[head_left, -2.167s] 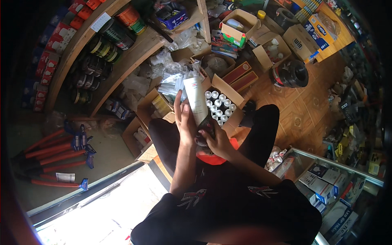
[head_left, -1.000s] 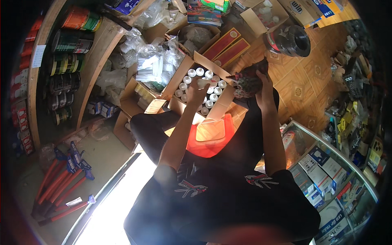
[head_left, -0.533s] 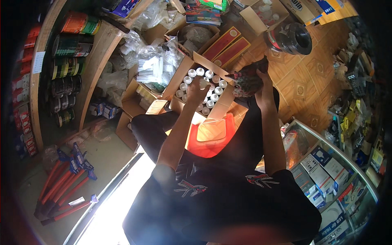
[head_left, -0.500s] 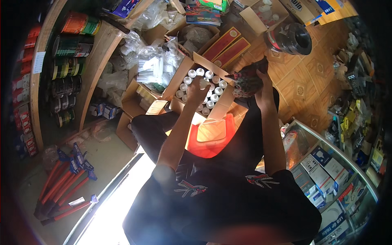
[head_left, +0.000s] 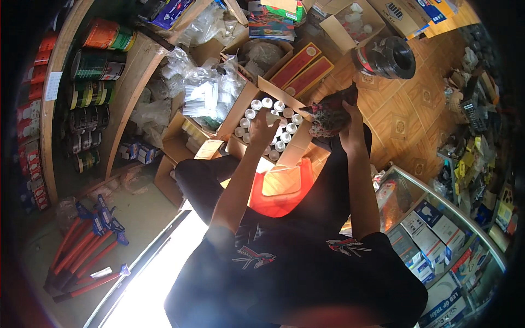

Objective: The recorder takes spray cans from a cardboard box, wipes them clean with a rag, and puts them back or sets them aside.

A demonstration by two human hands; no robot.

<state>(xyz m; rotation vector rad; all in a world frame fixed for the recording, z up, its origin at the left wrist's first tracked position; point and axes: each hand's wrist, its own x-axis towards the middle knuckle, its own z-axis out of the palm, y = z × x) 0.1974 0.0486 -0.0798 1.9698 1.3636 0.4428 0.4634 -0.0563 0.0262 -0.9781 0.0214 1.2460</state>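
An open cardboard box (head_left: 298,148) stands in front of me, filled with several upright white tubes (head_left: 285,137) whose round ends face up. Over the middle of the box, the fingers of my left hand (head_left: 263,130) are closed around a whitish tube (head_left: 273,117). At the right side of the box, my right hand (head_left: 353,128) grips a bunched, dark patterned cloth (head_left: 330,113). The cloth hangs just beyond the box flap, and it partly hides the fingers. Between my legs, below the box, is a red plastic stool (head_left: 281,191).
Clear plastic bags (head_left: 210,90) lie left of the box, with two long red-yellow boxes (head_left: 302,70) behind it. A black roll (head_left: 391,57) sits on the tiled floor (head_left: 399,117). Shelved cans (head_left: 98,65) and red-handled tools (head_left: 90,246) are left; a glass case (head_left: 448,218) is right.
The view has shifted slightly. The cloth has turned a little in my right hand. My left hand stays over the tubes, its fingers still closed.
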